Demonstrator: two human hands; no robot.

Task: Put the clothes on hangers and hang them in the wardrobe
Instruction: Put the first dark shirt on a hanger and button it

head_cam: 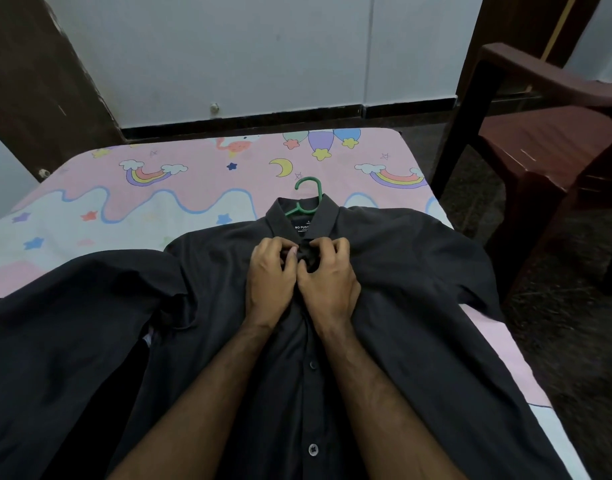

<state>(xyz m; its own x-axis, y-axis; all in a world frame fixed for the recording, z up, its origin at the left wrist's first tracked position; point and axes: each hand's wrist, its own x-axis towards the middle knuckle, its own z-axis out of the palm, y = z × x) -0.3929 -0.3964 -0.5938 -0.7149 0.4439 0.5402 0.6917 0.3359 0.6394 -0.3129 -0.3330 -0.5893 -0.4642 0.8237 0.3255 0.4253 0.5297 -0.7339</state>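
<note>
A dark grey shirt (418, 271) lies face up on the bed, collar away from me. A green hanger (309, 188) sits inside it, with only its hook poking out of the collar. My left hand (269, 271) and my right hand (327, 275) meet just below the collar. Both pinch the shirt's front placket at the top button. Lower buttons run down the shirt front between my forearms. The hanger's shoulders are hidden under the fabric.
The bed carries a pink sheet (159, 188) printed with rainbows and stars. A brown plastic chair (547, 140) stands on the dark floor to the right. White panels (228, 57) with a black base edge rise behind the bed.
</note>
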